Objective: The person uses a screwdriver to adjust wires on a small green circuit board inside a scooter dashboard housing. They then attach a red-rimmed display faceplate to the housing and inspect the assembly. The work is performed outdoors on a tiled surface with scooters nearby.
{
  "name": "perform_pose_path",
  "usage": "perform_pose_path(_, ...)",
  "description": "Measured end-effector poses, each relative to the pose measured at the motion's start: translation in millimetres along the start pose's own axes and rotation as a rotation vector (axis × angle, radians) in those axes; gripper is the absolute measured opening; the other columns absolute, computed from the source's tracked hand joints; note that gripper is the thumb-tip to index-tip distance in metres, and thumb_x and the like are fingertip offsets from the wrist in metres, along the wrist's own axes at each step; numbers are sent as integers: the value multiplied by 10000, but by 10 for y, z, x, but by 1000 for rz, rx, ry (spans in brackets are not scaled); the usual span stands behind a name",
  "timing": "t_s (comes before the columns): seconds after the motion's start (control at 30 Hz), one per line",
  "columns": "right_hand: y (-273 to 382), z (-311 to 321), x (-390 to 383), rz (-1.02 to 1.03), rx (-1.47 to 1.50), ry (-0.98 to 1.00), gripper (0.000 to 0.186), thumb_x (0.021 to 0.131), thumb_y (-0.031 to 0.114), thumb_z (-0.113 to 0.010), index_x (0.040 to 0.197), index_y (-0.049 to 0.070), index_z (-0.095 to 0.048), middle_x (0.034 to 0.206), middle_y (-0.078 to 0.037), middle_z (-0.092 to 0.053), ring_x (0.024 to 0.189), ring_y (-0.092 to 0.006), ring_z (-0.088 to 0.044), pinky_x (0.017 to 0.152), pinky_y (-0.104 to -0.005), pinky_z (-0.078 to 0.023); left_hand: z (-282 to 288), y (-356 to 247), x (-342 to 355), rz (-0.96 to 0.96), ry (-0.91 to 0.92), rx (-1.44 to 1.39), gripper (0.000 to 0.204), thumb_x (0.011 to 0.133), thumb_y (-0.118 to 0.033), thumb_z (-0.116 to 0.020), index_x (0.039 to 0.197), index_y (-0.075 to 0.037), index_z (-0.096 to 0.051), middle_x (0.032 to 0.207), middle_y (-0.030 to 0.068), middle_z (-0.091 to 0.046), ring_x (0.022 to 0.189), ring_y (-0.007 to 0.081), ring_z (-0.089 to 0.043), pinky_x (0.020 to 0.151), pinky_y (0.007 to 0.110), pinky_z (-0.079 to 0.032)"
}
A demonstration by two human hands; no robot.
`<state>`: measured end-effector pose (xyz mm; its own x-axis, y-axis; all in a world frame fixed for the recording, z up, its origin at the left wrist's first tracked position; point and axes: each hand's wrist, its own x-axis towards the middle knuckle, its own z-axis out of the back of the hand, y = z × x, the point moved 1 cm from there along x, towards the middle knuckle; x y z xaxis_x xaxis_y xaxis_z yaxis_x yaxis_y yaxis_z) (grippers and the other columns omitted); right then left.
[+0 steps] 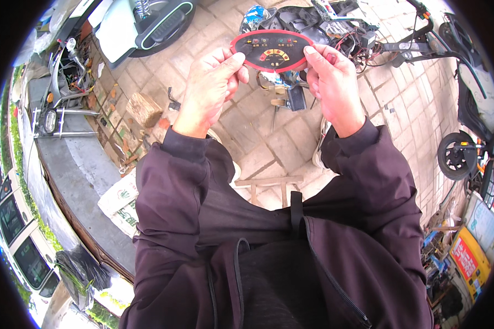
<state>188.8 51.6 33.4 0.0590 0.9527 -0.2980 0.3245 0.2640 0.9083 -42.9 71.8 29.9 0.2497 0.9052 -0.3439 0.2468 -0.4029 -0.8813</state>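
Between my two hands, out in front of me, is an oval dashboard panel [271, 51] with a red rim and a dark face. Coloured indicator marks and a yellow-and-red arc show on that face. My left hand [217, 77] pinches its left end, thumb on the front and fingers behind. At the right end, my right hand [331, 74] grips it the same way. Fingers behind the panel are partly hidden. Beyond it lies an opened scooter front [296, 24] with dark plastic parts and a blue-and-white patterned piece. Loose red and dark wires [346, 49] spread to its right.
A wood block [144, 109] sits on the paving at left, near a grey board [74, 159]. A wheel with a white cover [148, 27] stands far left. Parked scooters [469, 109] line the right side, above a yellow box [469, 260]. A white bag [121, 203] lies left of my legs.
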Motion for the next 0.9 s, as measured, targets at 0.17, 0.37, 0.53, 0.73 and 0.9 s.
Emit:
perform_pose_path(0.17,44,-60,-46,86,-3,27,211,1047,182,-628,1123,-9,-675,839,12,-669,569,-3,-429,491,-192,-334,-9,-87,-17,-1,-97,-48,221,1061,-238,-624,990,-28,-629,749,28,-656,443,4,-374,402,186,-257)
perform_pose_path(0.37,35,-105,-81,129,-57,20,180,1033,162,-660,1117,8,-701,805,80,-606,603,15,-399,522,-181,-314,9,-38,9,-43,-126,10,234,1032,-269,-679,1016,-36,-660,727,11,-650,466,-2,-407,416,179,-276)
perform_pose_path(0.53,40,-78,-52,161,-172,8,178,1008,152,-697,1107,7,-723,777,104,-578,629,21,-392,536,-178,-306,32,-23,-4,-79,-117,81,220,1015,-260,-706,1013,-41,-691,716,-7,-645,519,-3,-418,476,177,-296)
perform_pose_path(0.73,80,-73,-29,236,-310,-40,225,987,190,-737,1065,-21,-726,762,81,-588,647,7,-446,563,-192,-373,17,-13,14,-100,-89,138,164,1028,-229,-683,963,-81,-656,706,-29,-628,510,-13,-423,453,152,-304)
perform_pose_path(0.9,58,-20,21,205,-507,-42,243,973,210,-756,993,-32,-736,767,38,-638,678,-18,-517,602,-211,-437,9,36,9,-162,-6,190,209,1003,-241,-721,959,-41,-683,727,-26,-632,630,35,-512,585,207,-382)
